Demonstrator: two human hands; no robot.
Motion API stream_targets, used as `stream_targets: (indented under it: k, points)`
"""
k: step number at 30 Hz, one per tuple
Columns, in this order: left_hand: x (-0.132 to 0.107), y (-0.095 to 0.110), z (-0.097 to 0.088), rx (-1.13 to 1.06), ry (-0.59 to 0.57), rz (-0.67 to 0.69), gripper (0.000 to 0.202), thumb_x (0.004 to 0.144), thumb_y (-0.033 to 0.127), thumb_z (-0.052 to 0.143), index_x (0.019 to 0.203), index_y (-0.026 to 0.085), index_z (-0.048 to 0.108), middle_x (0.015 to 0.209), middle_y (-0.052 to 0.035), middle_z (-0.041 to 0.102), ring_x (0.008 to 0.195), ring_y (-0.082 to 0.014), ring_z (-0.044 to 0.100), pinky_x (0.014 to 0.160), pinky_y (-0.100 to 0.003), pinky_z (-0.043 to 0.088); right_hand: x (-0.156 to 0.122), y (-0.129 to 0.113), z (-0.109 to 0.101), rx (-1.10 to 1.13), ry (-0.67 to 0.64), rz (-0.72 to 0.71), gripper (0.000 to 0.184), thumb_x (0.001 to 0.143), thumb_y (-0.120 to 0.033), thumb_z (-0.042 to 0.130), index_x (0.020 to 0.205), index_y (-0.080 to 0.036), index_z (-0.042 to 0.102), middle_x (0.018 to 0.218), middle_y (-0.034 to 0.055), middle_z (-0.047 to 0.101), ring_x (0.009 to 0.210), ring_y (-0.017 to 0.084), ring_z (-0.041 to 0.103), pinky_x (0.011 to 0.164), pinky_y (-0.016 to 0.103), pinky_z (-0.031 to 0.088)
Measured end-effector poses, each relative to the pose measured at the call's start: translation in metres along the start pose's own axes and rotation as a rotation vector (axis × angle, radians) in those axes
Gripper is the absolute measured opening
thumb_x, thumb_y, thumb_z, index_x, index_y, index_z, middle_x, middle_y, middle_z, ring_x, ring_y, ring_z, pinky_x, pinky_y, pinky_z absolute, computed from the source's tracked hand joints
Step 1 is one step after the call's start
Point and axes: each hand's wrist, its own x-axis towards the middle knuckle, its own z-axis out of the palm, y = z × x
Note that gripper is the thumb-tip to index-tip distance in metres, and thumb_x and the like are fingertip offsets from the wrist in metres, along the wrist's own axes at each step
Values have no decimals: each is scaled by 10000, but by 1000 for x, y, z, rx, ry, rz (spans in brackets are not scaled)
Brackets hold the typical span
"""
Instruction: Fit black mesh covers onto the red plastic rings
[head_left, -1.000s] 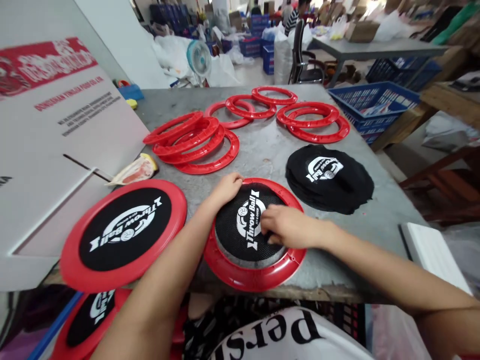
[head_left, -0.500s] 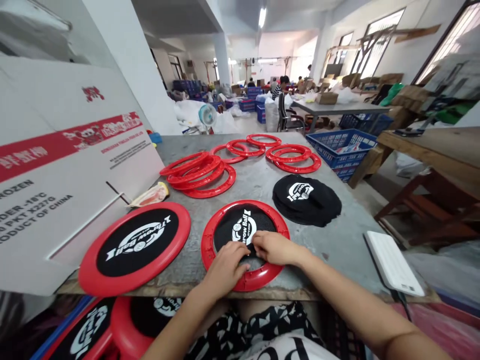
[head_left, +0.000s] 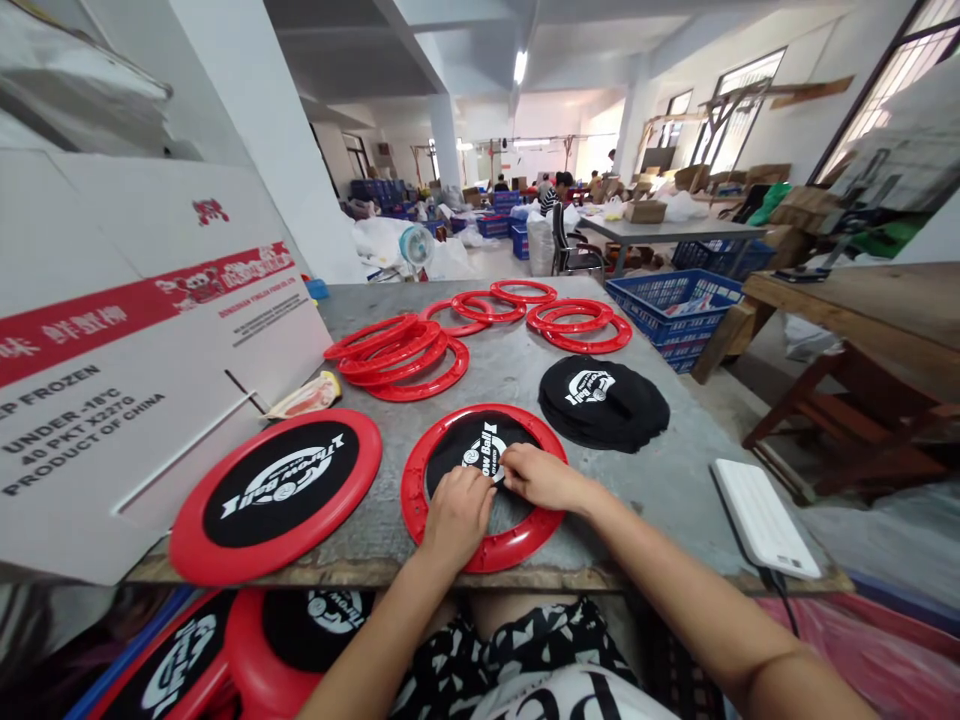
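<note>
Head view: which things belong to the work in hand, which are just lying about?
Seem part of it:
red ring under left hand and right hand
black mesh disc partly across its opening
loose red rings
pile of black discs
red-rimmed disc

Seem just lying about:
white carton
white device with cable
blue crate
fan

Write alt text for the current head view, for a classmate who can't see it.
A person's left hand and right hand nearly meet over a white-printed black mesh disc partly filling a flat red plastic ring on a grey tabletop. Loose red plastic rings lie beyond; a round black fabric pile lies at right.
</note>
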Motion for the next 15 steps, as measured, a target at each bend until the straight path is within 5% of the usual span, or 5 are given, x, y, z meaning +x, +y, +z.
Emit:
stream_targets:
  k: [3,8,13,15]
  points:
    - [0,0,-4,-25,47,36,160,992,208,507,961,176,661,880,-58,643,854,-226,568,754,-366,474,-8,-5,2,7,88,-13,38,900,-155,568,934,-161,583,1071,116,626,1016,234,563,906,382,461]
    - [3,3,-9,-25,58,50,166,985,182,508,918,164,659,861,-58,637,834,-219,554,746,-364,467,-16,-8,22,51,269,-280,540,735,-167,728,1234,-165,519,1399,170,531,1275,296,507,1067,460,431]
    - [1,1,-12,-12,62,82,147,978,171,517,955,170,662,850,-52,636,822,-224,546,731,-368,467,-11,1,41,-144,447,-272,112,879,-112,547,968,-168,583,939,92,671,858,231,576,764,367,466]
    - [-3,-1,-12,-22,75,102,153,976,153,511,978,175,662,858,-49,644,824,-220,551,728,-363,465,-12,3,42,-176,466,-300,96,919,-123,513,892,-179,585,843,67,656,776,213,547,708,347,432]
